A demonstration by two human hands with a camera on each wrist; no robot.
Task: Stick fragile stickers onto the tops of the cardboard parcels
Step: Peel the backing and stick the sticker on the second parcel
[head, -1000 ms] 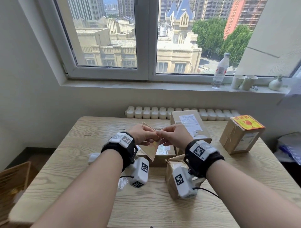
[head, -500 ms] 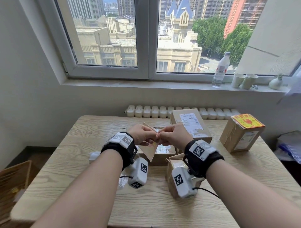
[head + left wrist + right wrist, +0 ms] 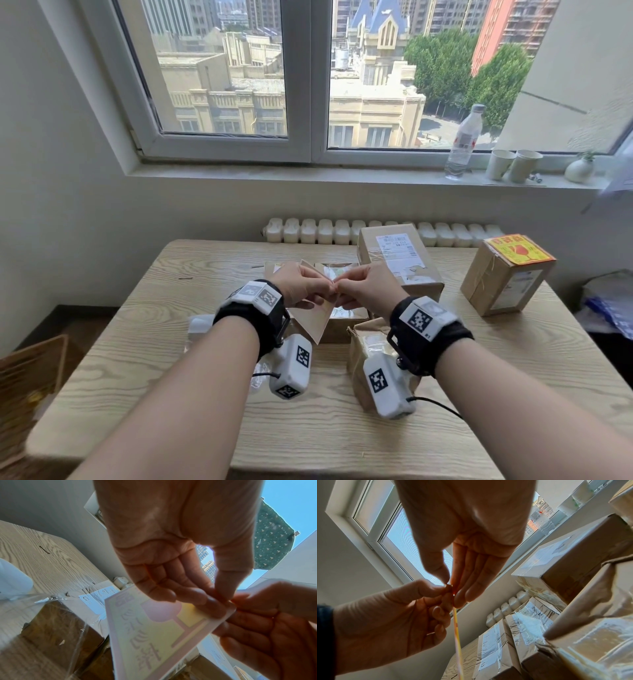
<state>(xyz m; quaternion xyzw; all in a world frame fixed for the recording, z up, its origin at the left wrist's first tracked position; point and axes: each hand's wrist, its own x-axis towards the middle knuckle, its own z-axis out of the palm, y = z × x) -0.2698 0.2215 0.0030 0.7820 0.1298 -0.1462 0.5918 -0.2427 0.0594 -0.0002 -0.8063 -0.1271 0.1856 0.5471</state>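
Both hands point(image 3: 337, 289) pinching one fragile sticker point(image 3: 154, 632), four cardboard parcels point(image 3: 399, 260), one already stickered

Sticker point(image 3: 154, 635) print blurred; its pinched corner seems hidden by fingers point(image 3: 211, 601).

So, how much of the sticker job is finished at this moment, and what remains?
One parcel, at the far right of the table, already carries a yellow and red fragile sticker on top. In hand: the left hand and right hand pinch one corner of a sticker sheet above the parcels, apparently peeling it. Left: the tall parcel and the low parcels under the hands show only shipping labels.
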